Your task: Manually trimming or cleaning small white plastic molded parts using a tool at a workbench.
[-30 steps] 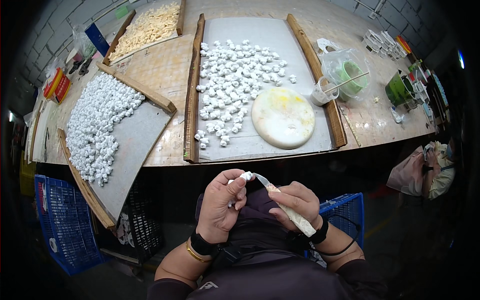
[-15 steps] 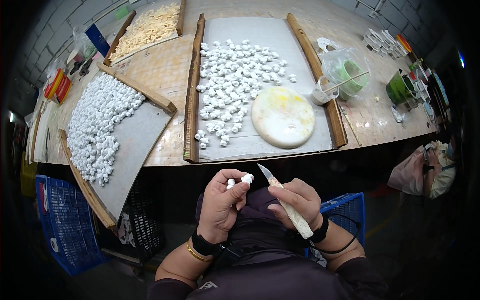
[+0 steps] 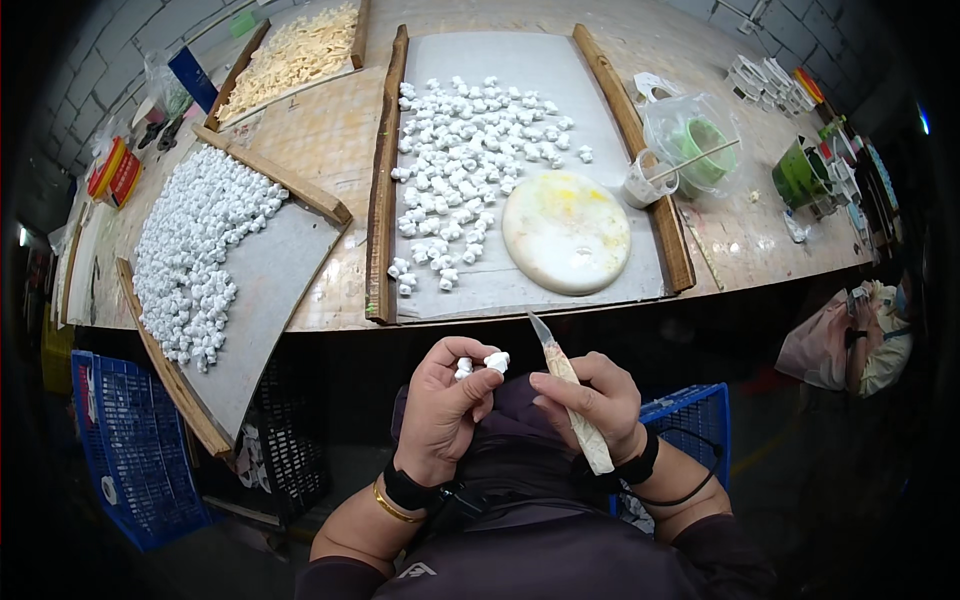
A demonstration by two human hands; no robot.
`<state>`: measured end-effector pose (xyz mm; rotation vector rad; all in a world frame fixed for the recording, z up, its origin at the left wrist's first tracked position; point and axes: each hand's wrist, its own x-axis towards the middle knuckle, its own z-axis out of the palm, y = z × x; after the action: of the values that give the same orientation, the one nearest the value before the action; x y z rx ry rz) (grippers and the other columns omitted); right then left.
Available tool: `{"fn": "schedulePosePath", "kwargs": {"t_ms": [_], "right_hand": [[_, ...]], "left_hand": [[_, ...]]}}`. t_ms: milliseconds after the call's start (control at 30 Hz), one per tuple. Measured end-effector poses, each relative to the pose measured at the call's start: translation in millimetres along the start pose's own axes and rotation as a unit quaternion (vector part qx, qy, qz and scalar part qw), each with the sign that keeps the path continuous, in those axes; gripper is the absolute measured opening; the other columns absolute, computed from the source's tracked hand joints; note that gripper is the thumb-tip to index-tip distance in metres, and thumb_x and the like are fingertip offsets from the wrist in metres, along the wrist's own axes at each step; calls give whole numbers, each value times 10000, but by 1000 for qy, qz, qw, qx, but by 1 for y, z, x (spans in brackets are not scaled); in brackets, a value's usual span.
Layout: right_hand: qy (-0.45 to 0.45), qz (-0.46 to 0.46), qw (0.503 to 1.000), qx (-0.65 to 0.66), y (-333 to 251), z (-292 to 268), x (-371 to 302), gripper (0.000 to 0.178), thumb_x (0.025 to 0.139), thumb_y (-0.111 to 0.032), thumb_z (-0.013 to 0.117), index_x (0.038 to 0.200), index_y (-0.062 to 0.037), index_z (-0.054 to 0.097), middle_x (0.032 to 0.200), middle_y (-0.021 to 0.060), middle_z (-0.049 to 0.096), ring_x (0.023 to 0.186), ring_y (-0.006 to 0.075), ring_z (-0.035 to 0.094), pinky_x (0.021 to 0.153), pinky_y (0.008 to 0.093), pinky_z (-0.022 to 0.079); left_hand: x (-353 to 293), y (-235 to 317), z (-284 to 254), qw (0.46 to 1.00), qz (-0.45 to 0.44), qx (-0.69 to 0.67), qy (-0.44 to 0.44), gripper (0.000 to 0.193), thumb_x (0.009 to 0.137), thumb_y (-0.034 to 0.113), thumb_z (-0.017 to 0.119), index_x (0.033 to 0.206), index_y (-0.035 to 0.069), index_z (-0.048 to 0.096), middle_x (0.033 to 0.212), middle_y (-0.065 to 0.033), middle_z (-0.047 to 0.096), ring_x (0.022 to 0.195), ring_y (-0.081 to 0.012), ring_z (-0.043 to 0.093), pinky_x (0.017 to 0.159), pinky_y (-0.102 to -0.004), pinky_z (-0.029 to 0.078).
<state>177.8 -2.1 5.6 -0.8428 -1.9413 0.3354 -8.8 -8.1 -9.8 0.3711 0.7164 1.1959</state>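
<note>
My left hand [image 3: 452,405] is closed, with a small white knobbly piece [image 3: 497,362] pinched between thumb and forefinger. A second white piece [image 3: 463,369] shows in the curl of the same fingers. In my right hand [image 3: 600,405] is a knife [image 3: 570,395] with a pointed blade and a pale wrapped handle, its tip directed up and away from me. The blade stands apart from the pieces, to their right. Beyond my hands, many similar white pieces [image 3: 470,150] lie spread on a paper-lined board [image 3: 470,300] with wooden side rails.
On that board rests a round white, yellow-stained disc [image 3: 567,235]. Left of it a tilted tray [image 3: 270,290] bears heaped white pieces; cream pieces [image 3: 300,55] fill another behind. A plastic cup [image 3: 650,180] and green container [image 3: 705,150] stand right. Blue crates [image 3: 140,440] flank me below the table.
My right hand has turned the knife more upright, and its tip has moved up and slightly right. The left hand holds its pieces almost in the same place.
</note>
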Motion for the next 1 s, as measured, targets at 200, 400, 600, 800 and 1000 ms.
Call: {"fn": "schedulePosePath", "kwargs": {"t_ms": [200,400,600,800,1000], "right_hand": [[-54,6,998,-37,-6,0,19,374,670,-58,700,1040,-109,704,769,20,601,613,155,564,505,259,441],[-84,4,994,-74,-10,-3,19,336,672,-79,713,1006,-111,706,745,21,588,610,160,570,491,258,436],[-7,72,997,-15,-8,3,18,287,676,-11,768,945,-93,710,746,39,590,625,181,591,517,278,472],[3,48,998,-47,11,0,30,295,664,5,781,934,-87,707,758,57,605,634,190,602,526,286,481],[-42,-1,992,-122,45,-9,88,255,678,7,714,917,-73,679,744,87,586,650,248,605,561,336,480]], "left_hand": [[-3,0,4,998,-11,64,-12,269,802,-36,704,1025,36,573,794,-4,578,603,-24,512,479,-138,400],[-7,0,6,997,-17,75,-22,254,819,-28,692,1034,33,572,790,3,561,595,-16,484,475,-134,385],[-5,-1,0,998,-46,-30,4,210,899,54,613,1096,12,555,911,-62,618,648,-56,511,504,-176,418],[-4,0,-10,992,-65,-64,89,348,892,-4,469,1239,-32,489,1077,-166,628,823,-175,606,664,-280,503],[-2,1,-23,988,-106,-84,69,355,897,-20,479,1250,-46,491,1163,-210,606,930,-224,644,711,-299,539]]}}
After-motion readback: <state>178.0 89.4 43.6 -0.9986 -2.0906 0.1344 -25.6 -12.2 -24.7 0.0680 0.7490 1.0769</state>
